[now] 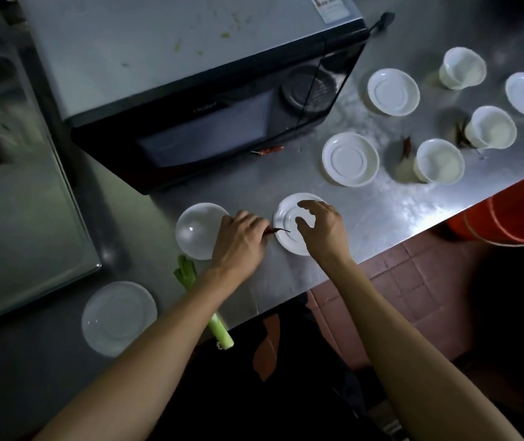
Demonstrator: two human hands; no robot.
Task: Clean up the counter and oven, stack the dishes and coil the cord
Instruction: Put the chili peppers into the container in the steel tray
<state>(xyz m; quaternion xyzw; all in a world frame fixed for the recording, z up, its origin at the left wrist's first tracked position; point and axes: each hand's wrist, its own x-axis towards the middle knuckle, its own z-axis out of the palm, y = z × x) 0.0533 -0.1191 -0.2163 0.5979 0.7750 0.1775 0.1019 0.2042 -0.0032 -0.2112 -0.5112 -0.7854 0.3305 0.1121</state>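
Left hand (241,237): fingers curled, pinching a dried red chili (278,231) whose tip projects past the fingertips onto the rim of a white saucer (286,237). Right hand (321,226): fingers spread wide, relaxed, hovering over that saucer — holding nothing. Beside the left knuckles sits a white bowl (194,230); a green onion stalk (216,326) lies under the forearm.

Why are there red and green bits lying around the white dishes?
Those are stray food scraps. Dried red chilies lie loose on the counter: one by the oven's front edge, others between the cups. Green bits speckle the oven top, and a green onion stalk hangs over the counter's edge.
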